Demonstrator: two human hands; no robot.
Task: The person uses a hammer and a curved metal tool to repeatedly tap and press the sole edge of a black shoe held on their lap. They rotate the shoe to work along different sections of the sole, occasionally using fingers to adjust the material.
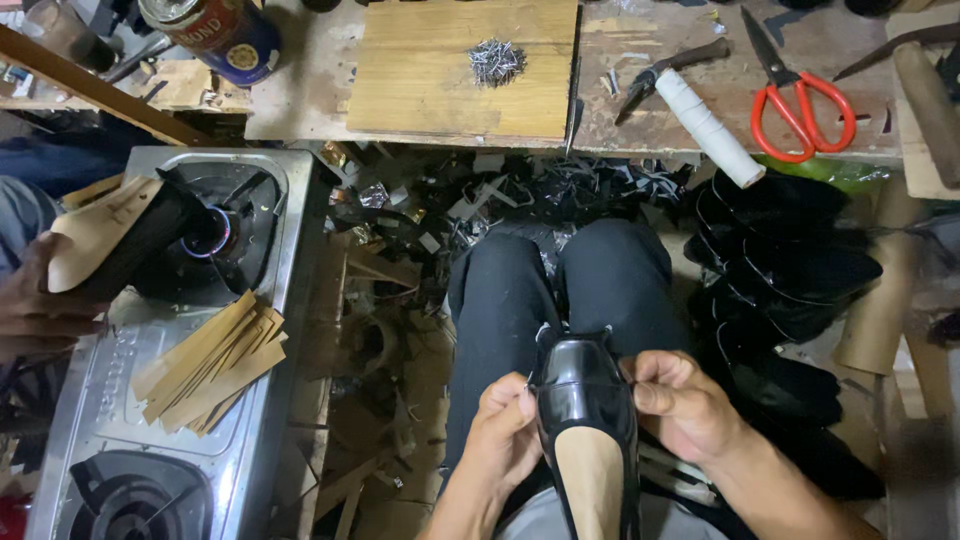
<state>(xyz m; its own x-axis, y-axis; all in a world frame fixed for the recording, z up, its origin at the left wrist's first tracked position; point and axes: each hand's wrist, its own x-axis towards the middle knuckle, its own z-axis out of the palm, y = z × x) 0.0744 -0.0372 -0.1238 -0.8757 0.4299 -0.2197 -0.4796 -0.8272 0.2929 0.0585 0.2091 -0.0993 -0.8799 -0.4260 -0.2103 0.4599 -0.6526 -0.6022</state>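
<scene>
A glossy black shoe upper on a tan last (587, 420) rests on my lap, toe pointing away from me. My left hand (505, 430) pinches the upper's left edge. My right hand (680, 400) pinches its right edge beside the toe. Both hands grip the black material against the last. At the far left another person's hand (35, 305) holds a second black shoe on a tan last (110, 240) over a lit burner (215, 235) of a steel gas stove (150, 400).
A wooden board (420, 80) carries a heap of small nails (495, 60). Red-handled scissors (795, 100), pliers (665, 75) and a white roll (708, 127) lie on the bench. Black shoe uppers (790, 260) are stacked at right. Tan strips (210, 365) lie on the stove. Scraps litter the floor.
</scene>
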